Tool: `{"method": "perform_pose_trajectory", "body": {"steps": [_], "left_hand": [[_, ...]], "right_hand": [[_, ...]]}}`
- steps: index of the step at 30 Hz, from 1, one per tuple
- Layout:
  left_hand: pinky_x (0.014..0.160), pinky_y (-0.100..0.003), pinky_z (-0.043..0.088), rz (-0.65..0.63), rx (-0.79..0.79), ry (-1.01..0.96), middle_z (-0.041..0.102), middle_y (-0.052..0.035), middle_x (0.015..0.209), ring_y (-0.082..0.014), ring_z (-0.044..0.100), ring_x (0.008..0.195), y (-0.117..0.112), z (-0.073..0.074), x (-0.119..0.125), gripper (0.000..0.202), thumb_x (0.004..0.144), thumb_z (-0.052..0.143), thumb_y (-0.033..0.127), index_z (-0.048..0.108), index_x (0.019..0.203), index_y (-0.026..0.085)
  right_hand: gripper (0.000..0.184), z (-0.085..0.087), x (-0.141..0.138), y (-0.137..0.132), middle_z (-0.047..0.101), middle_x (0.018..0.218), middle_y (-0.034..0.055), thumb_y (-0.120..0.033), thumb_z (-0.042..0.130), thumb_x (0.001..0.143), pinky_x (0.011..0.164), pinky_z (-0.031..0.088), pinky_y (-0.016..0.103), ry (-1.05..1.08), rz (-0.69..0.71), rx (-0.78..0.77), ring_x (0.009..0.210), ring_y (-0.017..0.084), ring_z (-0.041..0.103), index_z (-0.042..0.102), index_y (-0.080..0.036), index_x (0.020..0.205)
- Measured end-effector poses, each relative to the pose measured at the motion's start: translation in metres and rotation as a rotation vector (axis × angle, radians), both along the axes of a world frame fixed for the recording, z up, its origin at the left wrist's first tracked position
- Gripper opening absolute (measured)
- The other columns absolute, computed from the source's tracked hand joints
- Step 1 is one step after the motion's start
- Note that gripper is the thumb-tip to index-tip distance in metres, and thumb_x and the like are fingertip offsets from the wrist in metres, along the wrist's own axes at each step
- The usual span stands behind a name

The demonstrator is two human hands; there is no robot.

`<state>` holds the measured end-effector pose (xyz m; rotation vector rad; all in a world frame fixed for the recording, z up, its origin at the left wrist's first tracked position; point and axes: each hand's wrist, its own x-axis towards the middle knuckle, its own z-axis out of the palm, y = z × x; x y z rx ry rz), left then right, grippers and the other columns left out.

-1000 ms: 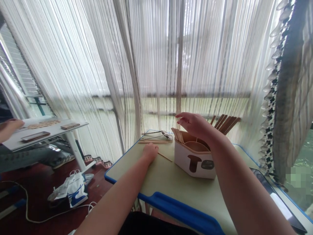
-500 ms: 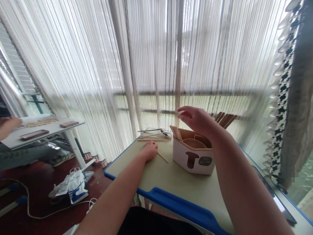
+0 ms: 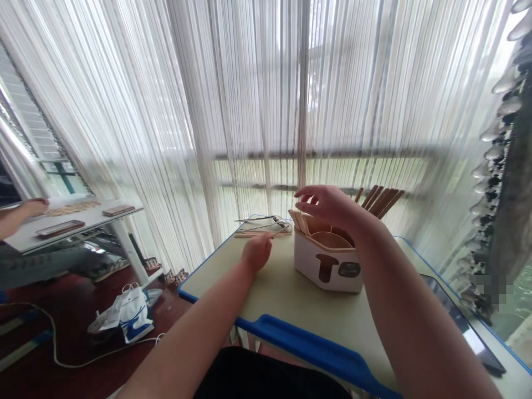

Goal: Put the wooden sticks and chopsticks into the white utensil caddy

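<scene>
Grasping a thin stick (image 3: 278, 232) in the left hand (image 3: 257, 251), with fingers curled in and only an end poking out toward the far right; too small to tell more. Holding the right hand (image 3: 321, 203) released, with fingers loosely bent, above the far side of the white box (image 3: 307, 263), near the pale sticks (image 3: 300, 223) leaning out at the left corner. Can see dark sticks (image 3: 384, 202) poking up at the back right of the box. Can make out long sticks (image 3: 249, 235) lying flat on the counter (image 3: 270, 299) beyond the left hand, close to a metal tool (image 3: 281, 221). Can spot a tablet (image 3: 451, 309) at the right, partly hidden by the forearm, and a co-worker's hand (image 3: 35, 208) over at the left.
</scene>
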<state>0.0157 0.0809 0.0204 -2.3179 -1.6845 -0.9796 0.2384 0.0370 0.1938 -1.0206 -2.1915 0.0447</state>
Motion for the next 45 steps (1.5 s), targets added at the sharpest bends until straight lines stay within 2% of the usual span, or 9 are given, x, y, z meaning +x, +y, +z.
{"method": "perform_pose_trajectory", "body": {"steps": [4,10,18,21,24,29,32,38,45], "left_hand": [[0.081,-0.03,0.044,0.01,0.063,0.006,0.066,-0.0071,0.089,-0.0183,0.061,0.085,-0.004,-0.002,0.0,0.031,0.09,0.029,0.025,0.057,0.103,0.018],[0.072,-0.027,0.044,0.018,0.206,-0.048,0.065,-0.0057,0.077,-0.0159,0.061,0.071,-0.007,0.0,-0.002,0.032,0.09,0.026,0.026,0.056,0.098,0.017],[0.077,-0.028,0.044,0.041,0.19,-0.057,0.065,-0.0067,0.084,-0.017,0.061,0.079,-0.015,0.007,0.005,0.031,0.091,0.028,0.028,0.055,0.103,0.018],[0.082,-0.03,0.041,0.049,0.189,-0.034,0.065,-0.0078,0.088,-0.0183,0.059,0.085,-0.012,0.008,0.006,0.031,0.092,0.029,0.03,0.052,0.109,0.017],[0.083,-0.031,0.039,0.038,0.179,0.015,0.064,-0.0081,0.082,-0.0183,0.059,0.082,-0.006,0.006,0.005,0.033,0.093,0.027,0.031,0.056,0.097,0.017],[0.073,-0.028,0.039,0.031,0.27,0.04,0.062,-0.006,0.07,-0.017,0.058,0.072,0.003,-0.002,0.003,0.032,0.092,0.031,0.031,0.057,0.081,0.017],[0.068,-0.026,0.038,0.025,0.309,0.043,0.06,-0.0047,0.067,-0.0161,0.057,0.067,0.006,-0.004,0.004,0.03,0.091,0.033,0.03,0.057,0.076,0.017],[0.064,-0.025,0.036,0.064,0.276,0.07,0.06,-0.0032,0.063,-0.0152,0.056,0.063,0.009,-0.004,0.005,0.028,0.089,0.037,0.03,0.056,0.073,0.018],[0.063,-0.025,0.035,0.095,0.207,0.097,0.06,-0.0033,0.065,-0.0152,0.056,0.064,0.014,-0.008,0.005,0.028,0.088,0.037,0.03,0.057,0.073,0.018]], "right_hand": [[0.029,-0.005,-0.01,-0.002,0.066,0.09,0.0044,-0.041,0.057,0.078,0.061,0.045,0.027,-0.108,0.003,0.014,0.07,0.014,0.058,0.067,-0.023,0.097],[0.022,-0.007,-0.03,-0.021,0.065,0.084,0.003,-0.032,0.061,0.077,0.061,0.042,0.025,-0.193,0.058,0.049,0.07,0.013,0.056,0.067,-0.024,0.096],[0.017,-0.005,-0.039,-0.025,0.067,0.083,0.0038,-0.022,0.05,0.083,0.067,0.042,0.025,-0.15,0.107,0.091,0.075,0.014,0.059,0.066,-0.02,0.084],[0.017,-0.001,-0.03,-0.022,0.067,0.082,0.0056,-0.025,0.049,0.083,0.067,0.043,0.027,-0.049,-0.004,0.138,0.074,0.016,0.06,0.065,-0.018,0.085],[0.02,0.004,-0.011,-0.016,0.066,0.084,0.0067,-0.031,0.048,0.084,0.063,0.045,0.028,0.206,-0.106,0.181,0.07,0.016,0.061,0.061,-0.018,0.092],[0.021,0.012,0.026,-0.001,0.062,0.084,0.0036,-0.034,0.04,0.088,0.051,0.046,0.026,0.764,-0.15,0.365,0.061,0.012,0.06,0.051,-0.021,0.1],[0.018,0.017,0.046,0.003,0.06,0.084,0.0034,-0.032,0.038,0.089,0.046,0.044,0.025,0.921,-0.206,0.501,0.059,0.012,0.059,0.049,-0.023,0.099],[0.018,0.024,0.071,-0.005,0.06,0.088,0.0066,-0.03,0.036,0.09,0.046,0.043,0.026,0.856,-0.294,0.565,0.064,0.013,0.059,0.05,-0.024,0.1],[0.018,0.02,0.058,0.001,0.06,0.086,0.0037,-0.028,0.04,0.089,0.054,0.046,0.025,0.674,-0.279,0.553,0.063,0.01,0.06,0.054,-0.019,0.096]]}}
